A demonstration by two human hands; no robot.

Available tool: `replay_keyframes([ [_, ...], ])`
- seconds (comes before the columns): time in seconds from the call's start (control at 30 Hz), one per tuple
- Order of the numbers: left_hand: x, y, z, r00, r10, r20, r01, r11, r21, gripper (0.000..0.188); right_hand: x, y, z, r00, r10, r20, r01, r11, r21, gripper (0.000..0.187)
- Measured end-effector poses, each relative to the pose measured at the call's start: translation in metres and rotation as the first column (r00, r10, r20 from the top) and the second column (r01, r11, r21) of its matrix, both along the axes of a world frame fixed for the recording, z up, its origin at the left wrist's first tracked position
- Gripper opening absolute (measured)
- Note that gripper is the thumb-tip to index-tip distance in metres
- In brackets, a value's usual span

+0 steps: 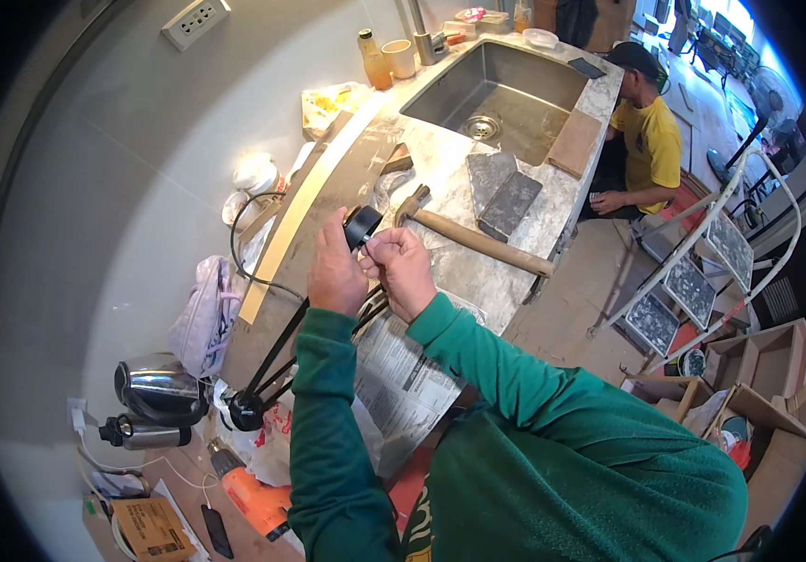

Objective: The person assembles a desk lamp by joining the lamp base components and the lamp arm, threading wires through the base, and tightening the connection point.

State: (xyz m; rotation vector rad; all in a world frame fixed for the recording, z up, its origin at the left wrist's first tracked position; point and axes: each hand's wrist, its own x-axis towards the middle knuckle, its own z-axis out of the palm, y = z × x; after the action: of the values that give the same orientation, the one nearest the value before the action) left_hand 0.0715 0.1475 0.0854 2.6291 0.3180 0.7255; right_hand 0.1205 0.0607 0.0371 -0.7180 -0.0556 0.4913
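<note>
While both hands meet above the counter [553, 201], the left hand [335, 272] and right hand [401, 267] pinch a small black round part [362, 226] between their fingertips, each closed on it. Black cables [276, 351] hang from under the hands toward a kettle [155, 389]. A hammer [473, 239] lies just beside them, near two stone tiles [501, 192] and the sink [506, 89].

Hammer [478, 241] on counter; steel sink [501, 94]; orange drill [251, 495]
</note>
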Motion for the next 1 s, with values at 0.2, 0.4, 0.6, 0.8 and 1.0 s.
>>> replay_keyframes([
  [0.2,-0.003,-0.001,-0.006,0.995,0.057,-0.085,-0.061,0.997,-0.043,0.074,0.002,0.0,-0.012,0.989,0.123,-0.088,-0.122,0.992,0.015,0.009],
  [0.4,0.003,-0.014,0.002,0.975,0.185,-0.125,-0.182,0.983,0.035,0.057,0.001,-0.005,-0.01,0.882,-0.118,0.456,0.264,0.925,-0.272,0.007],
  [0.6,-0.004,-0.014,0.004,0.959,0.226,-0.17,-0.225,0.974,0.025,0.058,-0.006,0.003,-0.008,0.976,-0.074,0.207,0.119,0.969,-0.216,0.011],
  [0.8,0.002,-0.015,-0.001,0.971,0.188,-0.15,-0.186,0.982,0.025,0.054,0.005,-0.003,-0.024,0.964,0.105,0.246,-0.031,0.957,-0.29,0.023],
  [1.0,-0.002,-0.016,0.0,0.963,0.248,-0.109,-0.248,0.969,0.008,0.042,-0.013,0.004,-0.01,0.951,0.049,0.305,0.082,0.911,-0.404,0.026],
])
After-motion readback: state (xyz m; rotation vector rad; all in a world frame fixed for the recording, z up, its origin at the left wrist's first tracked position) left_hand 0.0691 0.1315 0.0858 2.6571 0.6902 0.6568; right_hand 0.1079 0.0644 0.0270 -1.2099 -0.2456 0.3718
